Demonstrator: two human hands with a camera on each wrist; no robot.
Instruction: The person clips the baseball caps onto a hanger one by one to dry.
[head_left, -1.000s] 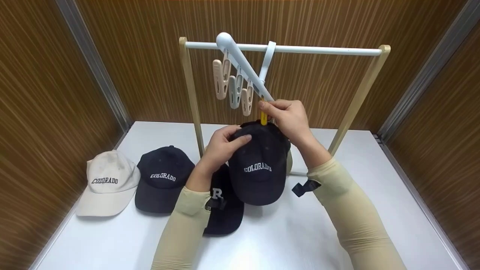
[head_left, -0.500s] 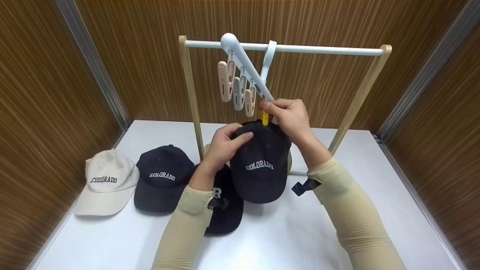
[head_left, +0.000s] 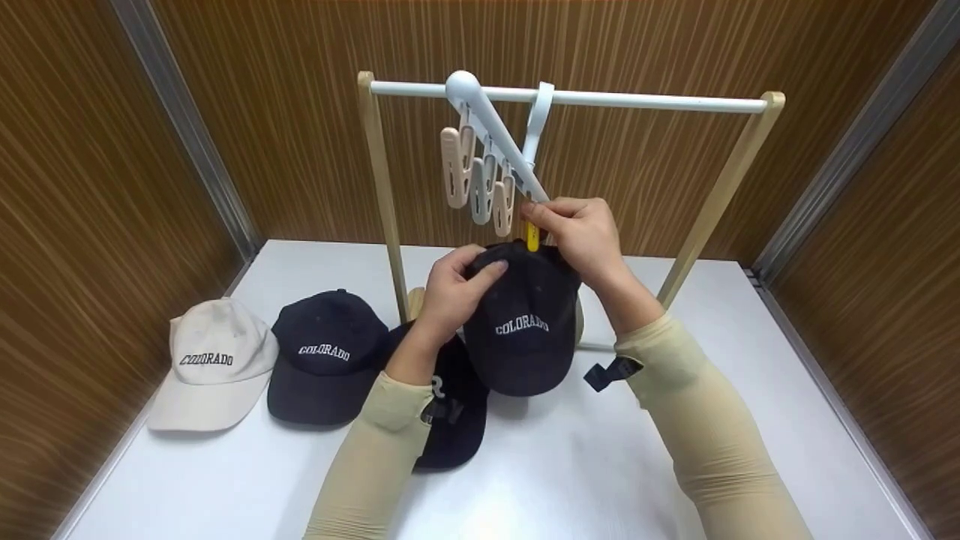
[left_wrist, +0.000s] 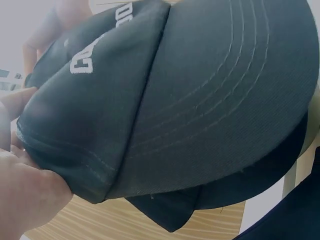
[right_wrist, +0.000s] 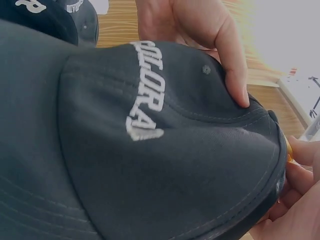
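A dark baseball cap lettered COLORADO hangs with its brim down below a pale blue clip hanger. My left hand grips the upper left of the crown, thumb on the front panel. At the crown's top, my right hand pinches a yellow clip under the hanger's near end. The clip's lower tip overlaps the cap's top edge. In the right wrist view, the right fingers hide most of the yellow clip, so its bite on the fabric cannot be made out. The left thumb presses the crown there.
Pink and grey-blue clips hang along the hanger, which hooks over the rack's white bar. A cream cap, a navy cap and a black cap with an R lie on the white table.
The hanger's far end has swung a little to the right, its clips with it. My left hand and the cap have shifted slightly right, and the brim is higher. My right hand has barely moved.
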